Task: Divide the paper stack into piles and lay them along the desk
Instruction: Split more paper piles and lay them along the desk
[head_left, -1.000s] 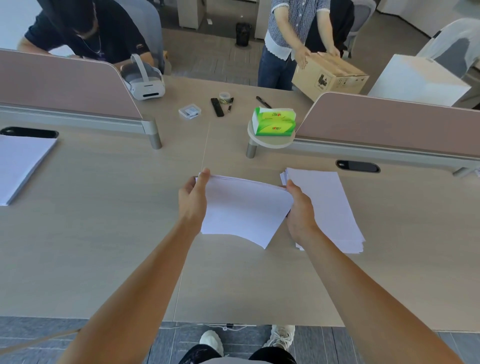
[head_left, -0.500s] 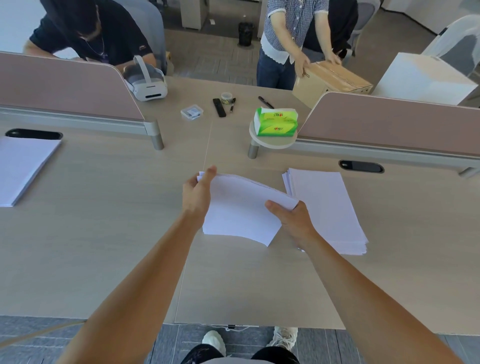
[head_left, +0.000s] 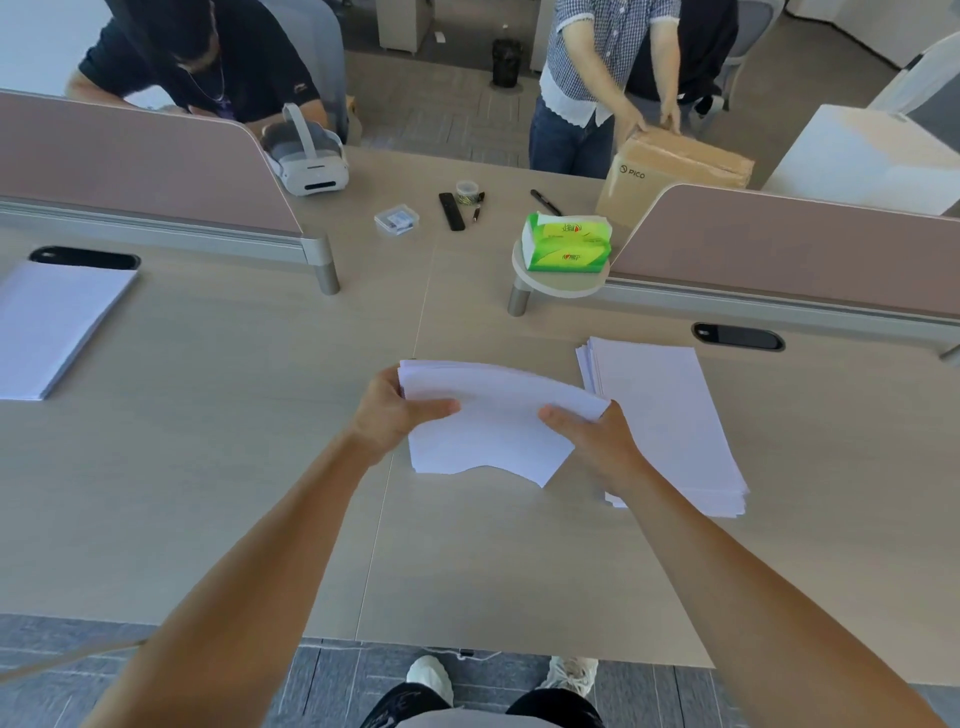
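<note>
Right now both hands grip one bundle of white sheets over the middle of the desk. Left hand pinches the bundle's left edge, thumb on top, the other fingers underneath & out of sight. Right hand clamps the right edge the same way, thumb lying across the top sheet. The bundle bows upward between them; its near edge sags and seems to touch the desk, though that can't be told for sure. Just to the right lies the main paper stack, flat, slightly fanned, its near-left corner under the right wrist. Another pile lies flat at the far left, well apart. Further back: a green tissue pack w/ print too blurred to read, on a small round shelf; a white headset; a cardboard box marked "PICO", held by another person.
</note>
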